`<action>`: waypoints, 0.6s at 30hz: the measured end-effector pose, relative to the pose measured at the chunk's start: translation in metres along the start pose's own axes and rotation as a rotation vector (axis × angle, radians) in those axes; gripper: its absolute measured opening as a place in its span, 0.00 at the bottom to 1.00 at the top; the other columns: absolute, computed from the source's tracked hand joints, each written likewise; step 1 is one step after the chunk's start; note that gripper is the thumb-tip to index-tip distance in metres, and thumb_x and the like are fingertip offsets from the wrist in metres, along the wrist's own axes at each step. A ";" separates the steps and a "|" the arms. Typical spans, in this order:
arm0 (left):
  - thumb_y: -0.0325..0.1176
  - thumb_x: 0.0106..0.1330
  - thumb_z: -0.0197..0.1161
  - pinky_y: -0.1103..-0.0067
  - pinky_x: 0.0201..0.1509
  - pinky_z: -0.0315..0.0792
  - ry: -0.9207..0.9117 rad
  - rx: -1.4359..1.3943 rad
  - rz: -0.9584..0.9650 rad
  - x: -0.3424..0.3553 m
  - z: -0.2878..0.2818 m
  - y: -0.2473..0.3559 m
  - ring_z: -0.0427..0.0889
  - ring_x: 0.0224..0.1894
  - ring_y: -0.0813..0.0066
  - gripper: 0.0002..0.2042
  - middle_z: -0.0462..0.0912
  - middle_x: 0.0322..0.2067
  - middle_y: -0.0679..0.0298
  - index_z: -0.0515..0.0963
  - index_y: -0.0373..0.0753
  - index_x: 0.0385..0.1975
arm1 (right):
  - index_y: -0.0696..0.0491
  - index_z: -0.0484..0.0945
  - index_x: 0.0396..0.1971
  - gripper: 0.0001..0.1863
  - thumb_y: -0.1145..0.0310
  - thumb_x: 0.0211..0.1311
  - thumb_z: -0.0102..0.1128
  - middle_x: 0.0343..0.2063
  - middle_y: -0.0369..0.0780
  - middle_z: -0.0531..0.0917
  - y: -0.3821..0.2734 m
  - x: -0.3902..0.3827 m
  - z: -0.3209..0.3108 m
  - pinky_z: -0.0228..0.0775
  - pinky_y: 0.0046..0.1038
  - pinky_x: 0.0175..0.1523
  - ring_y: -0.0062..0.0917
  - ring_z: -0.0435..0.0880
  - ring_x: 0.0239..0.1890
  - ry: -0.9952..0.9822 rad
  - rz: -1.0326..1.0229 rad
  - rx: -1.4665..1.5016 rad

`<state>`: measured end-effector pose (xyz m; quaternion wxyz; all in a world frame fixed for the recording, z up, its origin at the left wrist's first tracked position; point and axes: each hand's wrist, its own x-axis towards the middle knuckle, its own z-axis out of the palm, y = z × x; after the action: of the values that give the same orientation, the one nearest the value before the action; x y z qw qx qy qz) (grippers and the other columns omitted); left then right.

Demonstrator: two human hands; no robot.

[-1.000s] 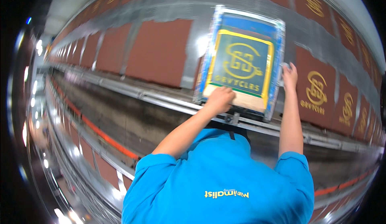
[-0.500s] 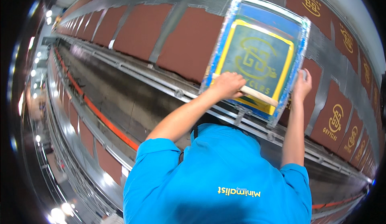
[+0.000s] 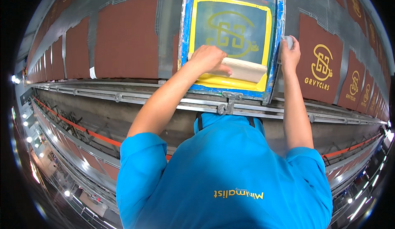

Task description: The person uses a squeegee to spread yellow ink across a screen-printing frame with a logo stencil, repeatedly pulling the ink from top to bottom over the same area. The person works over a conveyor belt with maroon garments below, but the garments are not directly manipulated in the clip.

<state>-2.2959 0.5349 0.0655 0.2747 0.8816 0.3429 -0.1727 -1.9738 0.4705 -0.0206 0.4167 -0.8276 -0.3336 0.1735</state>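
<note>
A screen-printing frame (image 3: pixel 281 6) with blue, paint-smeared sides lies over the long printing table. Yellow ink borders its green mesh (image 3: pixel 209 16), which carries a round emblem. My left hand (image 3: pixel 209 59) is closed round the wooden handle of a squeegee (image 3: pixel 247 69), which lies across the mesh near its close edge. Yellow ink shows below the squeegee; its blade is hidden. On the frame's right side, my right hand (image 3: pixel 291 55) has its fingers curled round a grey handle (image 3: pixel 287 42).
Brown fabric panels (image 3: pixel 126 39) lie on the grey table to the left. To the right, several panels bear yellow prints (image 3: pixel 321 66). A metal rail (image 3: pixel 158 98) with a clamp (image 3: pixel 228 101) runs along the near edge. Another table line with an orange strip (image 3: pixel 92 133) stands behind me.
The view has turned, so the frame appears more upright and further left. The squeegee has tilted to show its broad face and now covers the lettering under the emblem. Both hands keep their holds.
</note>
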 end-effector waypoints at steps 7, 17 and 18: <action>0.73 0.52 0.72 0.57 0.51 0.81 -0.166 -0.183 -0.053 0.015 0.000 -0.008 0.89 0.45 0.44 0.38 0.90 0.37 0.47 0.90 0.39 0.43 | 0.44 0.80 0.61 0.26 0.52 0.65 0.68 0.47 0.47 0.90 0.004 0.001 0.002 0.78 0.42 0.58 0.44 0.90 0.50 0.013 0.040 -0.116; 0.66 0.57 0.73 0.57 0.43 0.83 0.411 0.200 0.106 0.095 -0.109 -0.022 0.90 0.40 0.50 0.29 0.90 0.34 0.55 0.88 0.43 0.39 | 0.42 0.79 0.62 0.28 0.51 0.63 0.68 0.35 0.45 0.90 -0.004 -0.001 -0.008 0.80 0.42 0.51 0.42 0.91 0.41 0.005 0.103 -0.190; 0.65 0.59 0.72 0.58 0.45 0.82 0.451 0.240 0.122 0.102 -0.118 -0.024 0.89 0.42 0.53 0.29 0.89 0.37 0.57 0.86 0.43 0.44 | 0.42 0.79 0.62 0.28 0.51 0.63 0.68 0.34 0.45 0.90 -0.006 -0.002 -0.010 0.80 0.42 0.51 0.42 0.91 0.41 0.000 0.112 -0.189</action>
<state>-2.2268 0.6729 0.0997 0.0945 0.9432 0.3185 0.0055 -1.9714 0.4660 -0.0098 0.3265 -0.8804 -0.3020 0.1644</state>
